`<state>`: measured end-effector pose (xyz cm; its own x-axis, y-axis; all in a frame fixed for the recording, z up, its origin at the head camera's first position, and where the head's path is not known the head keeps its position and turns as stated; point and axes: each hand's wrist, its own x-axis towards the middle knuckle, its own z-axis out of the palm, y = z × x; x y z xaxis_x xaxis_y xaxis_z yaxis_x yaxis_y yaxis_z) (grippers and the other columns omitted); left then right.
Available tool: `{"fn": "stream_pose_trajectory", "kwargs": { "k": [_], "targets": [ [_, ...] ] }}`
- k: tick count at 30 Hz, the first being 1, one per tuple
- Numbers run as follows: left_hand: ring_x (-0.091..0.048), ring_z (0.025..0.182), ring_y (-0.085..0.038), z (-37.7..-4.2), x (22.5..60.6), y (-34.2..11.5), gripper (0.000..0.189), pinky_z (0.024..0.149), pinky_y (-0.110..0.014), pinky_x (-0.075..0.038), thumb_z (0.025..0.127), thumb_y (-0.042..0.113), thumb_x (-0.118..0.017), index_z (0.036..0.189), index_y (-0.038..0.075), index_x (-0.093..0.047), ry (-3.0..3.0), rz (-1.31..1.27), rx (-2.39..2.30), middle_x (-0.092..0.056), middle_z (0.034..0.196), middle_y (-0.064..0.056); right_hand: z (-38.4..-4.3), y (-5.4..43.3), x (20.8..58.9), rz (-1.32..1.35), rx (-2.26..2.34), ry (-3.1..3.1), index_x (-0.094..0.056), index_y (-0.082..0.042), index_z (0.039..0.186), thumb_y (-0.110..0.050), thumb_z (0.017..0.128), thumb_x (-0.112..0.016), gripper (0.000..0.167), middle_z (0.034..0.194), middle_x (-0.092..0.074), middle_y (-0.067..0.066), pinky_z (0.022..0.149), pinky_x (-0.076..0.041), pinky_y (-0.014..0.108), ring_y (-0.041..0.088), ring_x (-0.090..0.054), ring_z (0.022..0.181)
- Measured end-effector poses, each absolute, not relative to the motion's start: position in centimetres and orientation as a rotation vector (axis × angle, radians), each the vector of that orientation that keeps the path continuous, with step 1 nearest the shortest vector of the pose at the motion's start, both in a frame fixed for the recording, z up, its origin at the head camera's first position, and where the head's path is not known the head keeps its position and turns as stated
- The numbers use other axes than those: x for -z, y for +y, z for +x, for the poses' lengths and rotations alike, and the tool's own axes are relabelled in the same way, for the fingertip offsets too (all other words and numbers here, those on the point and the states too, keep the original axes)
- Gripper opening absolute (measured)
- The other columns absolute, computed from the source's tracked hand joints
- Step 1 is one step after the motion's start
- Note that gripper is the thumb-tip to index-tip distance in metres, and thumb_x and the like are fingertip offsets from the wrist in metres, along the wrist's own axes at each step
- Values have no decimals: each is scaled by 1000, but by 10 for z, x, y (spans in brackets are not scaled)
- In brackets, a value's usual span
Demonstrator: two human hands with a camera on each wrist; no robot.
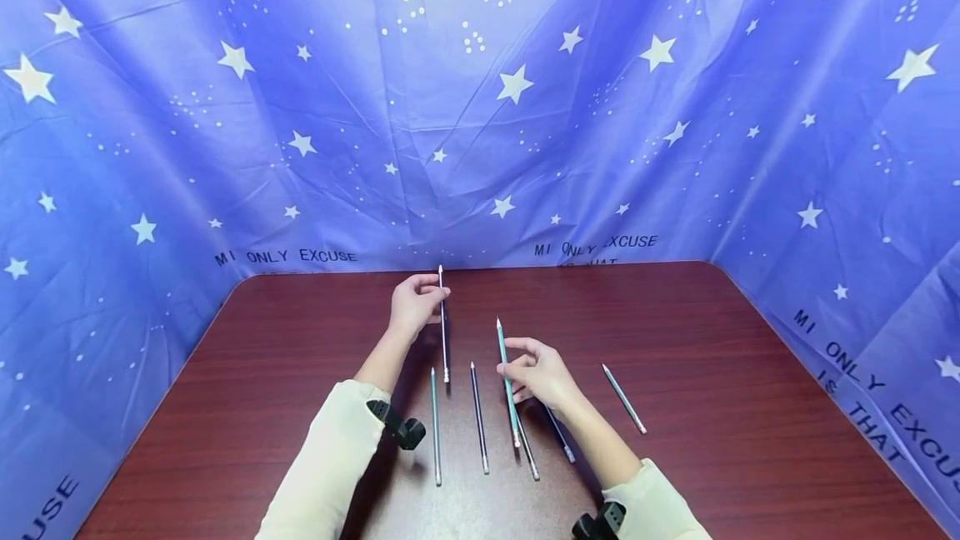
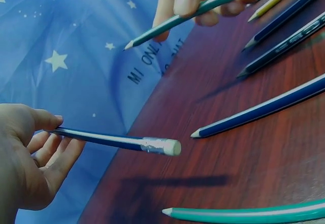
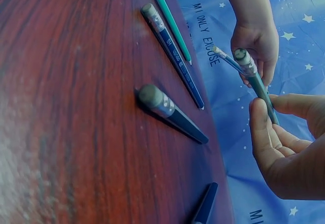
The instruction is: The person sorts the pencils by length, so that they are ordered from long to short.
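Head view: a violet-blue curtain [image 1: 420, 123] printed with pale stars and black lettering hangs behind and on both sides of a dark red-brown table [image 1: 300, 340]. Two cream sleeves [image 1: 322, 457] reach over it from the near side, each with a black device [image 1: 405, 433] by the cuff. From where I stand, both hands are occupied. The left hand [image 1: 414, 305], out by the far edge, pinches a striped navy pencil [image 1: 444, 332] between thumb and fingers, its tip pointing away and its eraser clear of the wood. The right hand [image 1: 543, 375], closer in, grips a green pencil [image 1: 511, 398] the same way, also raised above the tabletop. More pencils lie below: a teal pencil [image 1: 436, 427] nearest the left forearm, a blue pencil [image 1: 480, 419] between the two arms, a blackish pencil [image 1: 527, 446] just beside the raised green one, and a dark blue pencil [image 1: 559, 434] partly under the right hand. A pale green pencil [image 1: 624, 399] slants alone, to the right of that arm. The left wrist view adds a yellow pencil [image 2: 277, 0].
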<state>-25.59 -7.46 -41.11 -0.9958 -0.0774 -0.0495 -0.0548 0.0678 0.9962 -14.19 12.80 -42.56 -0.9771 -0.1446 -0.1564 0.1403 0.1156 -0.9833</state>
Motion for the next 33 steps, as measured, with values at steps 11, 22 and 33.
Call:
{"fn": "stream_pose_trajectory", "kwargs": {
  "k": [11,22,33],
  "targets": [
    [-56,56,-8,-271,421,-98,34,53,-36,-58,77,5,-69,109,-2,-62,-2283,96,1980,-64,79,-8,-141,129,427,10,1954,2186,-46,4,130,-3,83,-66,52,72,-63,3,48,-53,25,9,-55,51],
    [-55,60,-7,-279,422,-120,38,61,-36,-59,80,7,-68,116,-2,-60,-2438,171,1837,-63,86,-8,-141,131,429,4,1964,2189,-45,5,130,-2,82,-66,52,71,-63,3,47,-52,24,9,-54,51],
    [-56,61,-8,-282,429,-136,40,58,-33,-58,80,8,-68,118,-2,-58,-2518,232,1773,-62,91,-12,-142,133,430,4,1945,2227,-47,5,129,-3,82,-66,52,72,-64,7,50,-55,31,9,-55,50]
  ]
}}
